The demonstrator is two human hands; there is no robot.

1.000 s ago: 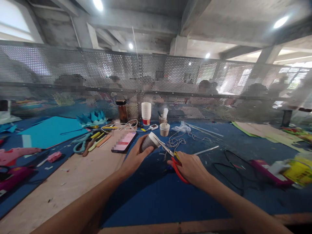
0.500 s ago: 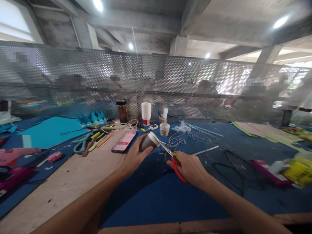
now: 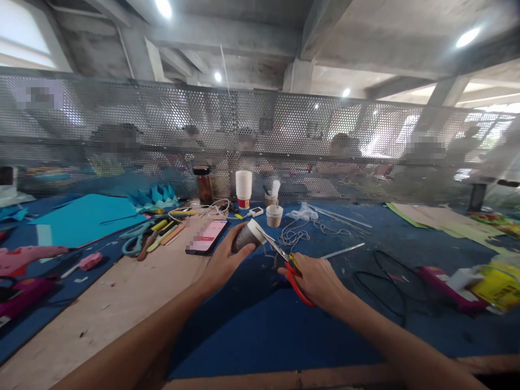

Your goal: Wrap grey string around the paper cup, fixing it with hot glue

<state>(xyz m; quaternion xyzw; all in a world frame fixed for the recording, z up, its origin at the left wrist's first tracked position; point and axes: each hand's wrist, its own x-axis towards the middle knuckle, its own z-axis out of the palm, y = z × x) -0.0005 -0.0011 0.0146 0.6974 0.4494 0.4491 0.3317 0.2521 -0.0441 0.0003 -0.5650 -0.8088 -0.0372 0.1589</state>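
Observation:
My left hand (image 3: 224,260) is wrapped round a small paper cup (image 3: 246,236) covered in brownish twine, held tilted with its white rim toward the right. My right hand (image 3: 317,279) grips red-handled scissors (image 3: 284,260); their blades point up and left and reach the cup's rim. Loose string (image 3: 294,234) lies on the blue table cover (image 3: 268,325) just behind the blades.
A phone (image 3: 206,236) lies left of the cup on a brown board (image 3: 122,292). Green scissors (image 3: 136,238), pens, a pink glue gun (image 3: 28,257), blue paper, stacked cups (image 3: 244,188), a jar (image 3: 203,184) and black wire loops (image 3: 385,276) surround the work spot. Behind a perforated metal screen, other people sit.
Almost nothing differs: my right hand with the scissors has edged slightly left and closer, while the cup stays in my left hand.

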